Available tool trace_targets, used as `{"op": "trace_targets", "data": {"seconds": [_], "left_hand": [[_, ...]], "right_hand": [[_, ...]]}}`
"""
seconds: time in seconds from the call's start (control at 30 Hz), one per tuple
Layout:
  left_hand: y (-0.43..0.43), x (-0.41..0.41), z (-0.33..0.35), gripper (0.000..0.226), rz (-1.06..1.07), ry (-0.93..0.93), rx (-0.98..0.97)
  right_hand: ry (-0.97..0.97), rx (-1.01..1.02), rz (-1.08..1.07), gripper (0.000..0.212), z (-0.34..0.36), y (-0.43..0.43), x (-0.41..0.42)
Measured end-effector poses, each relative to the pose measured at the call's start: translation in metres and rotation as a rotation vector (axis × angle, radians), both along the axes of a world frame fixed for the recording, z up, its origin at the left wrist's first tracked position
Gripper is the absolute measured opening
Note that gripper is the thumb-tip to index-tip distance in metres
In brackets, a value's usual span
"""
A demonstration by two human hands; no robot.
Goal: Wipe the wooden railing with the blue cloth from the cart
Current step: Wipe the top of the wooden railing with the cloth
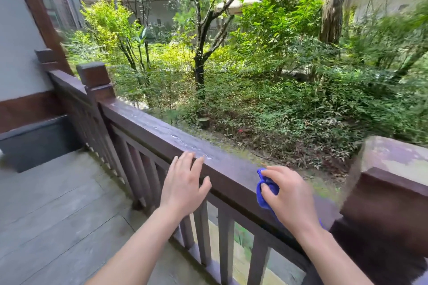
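Observation:
A dark brown wooden railing (pixel 150 126) runs from a post at the upper left down to a thick post at the right. Its top rail shows pale wet or dusty streaks. My right hand (pixel 289 196) grips a bunched blue cloth (pixel 266 192) and holds it against the rail near the right post. My left hand (pixel 185 180) is flat with fingers spread, its fingertips resting on the rail's near edge, empty. The cart is out of view.
A thick square post (pixel 389 183) stands right of my right hand. A second post (pixel 93 76) marks the corner at the left. Grey floorboards (pixel 58 203) lie at the lower left. Beyond the rail are shrubs and trees (pixel 201 37).

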State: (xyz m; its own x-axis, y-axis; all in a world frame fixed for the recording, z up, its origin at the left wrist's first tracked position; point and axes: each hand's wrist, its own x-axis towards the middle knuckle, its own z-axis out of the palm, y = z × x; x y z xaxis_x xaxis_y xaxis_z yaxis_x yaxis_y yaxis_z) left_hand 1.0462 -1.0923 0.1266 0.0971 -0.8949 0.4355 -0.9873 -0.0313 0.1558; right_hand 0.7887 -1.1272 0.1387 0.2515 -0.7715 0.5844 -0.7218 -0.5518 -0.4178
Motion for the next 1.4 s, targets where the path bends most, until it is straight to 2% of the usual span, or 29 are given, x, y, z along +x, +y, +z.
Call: {"op": "trace_targets", "data": {"seconds": [0.33,0.47,0.6,0.73,0.8,0.9,0.97,1.1,1.17,1.23,1.3,1.4], "left_hand": [[-0.12,0.038,-0.014,0.054,-0.289,-0.07,0.059],[-0.165,0.055,-0.02,0.053,-0.466,-0.121,0.085],[-0.186,0.062,-0.029,0.047,-0.605,-0.071,0.068],[-0.19,0.065,-0.035,0.044,-0.664,-0.055,0.074],[-0.19,0.065,-0.037,0.043,-0.677,-0.053,0.057],[-0.192,0.064,-0.038,0.042,-0.679,-0.044,0.056],[-0.192,0.064,-0.038,0.042,-0.672,-0.043,0.069],[-0.191,0.063,-0.038,0.041,-0.675,-0.04,0.07],[-0.191,0.062,-0.037,0.038,-0.674,-0.041,0.047],[-0.19,0.061,-0.036,0.036,-0.669,-0.036,0.033],[-0.189,0.059,-0.037,0.037,-0.668,-0.037,0.042],[-0.189,0.06,-0.038,0.039,-0.672,-0.03,0.062]], "right_hand": [[0.055,-0.03,-0.271,0.032,-0.029,-0.024,-0.008],[0.042,0.058,-0.424,0.037,-0.045,-0.02,-0.009],[0.099,0.093,-0.595,0.042,-0.051,-0.029,-0.008],[0.013,0.146,-0.802,0.034,-0.045,-0.033,0.005],[0.034,0.115,-0.752,0.033,-0.049,-0.025,0.028],[0.151,0.09,-0.544,0.034,-0.055,-0.015,0.041],[0.183,0.104,-0.582,0.031,-0.051,-0.019,0.019],[0.119,0.16,-0.888,0.027,-0.043,-0.033,0.001],[0.14,0.109,-0.832,0.032,-0.048,-0.039,0.039],[0.169,0.068,-0.661,0.034,-0.052,-0.039,0.074],[0.212,0.067,-0.55,0.033,-0.052,-0.039,0.073],[0.204,0.139,-0.677,0.033,-0.051,-0.044,0.04]]}}
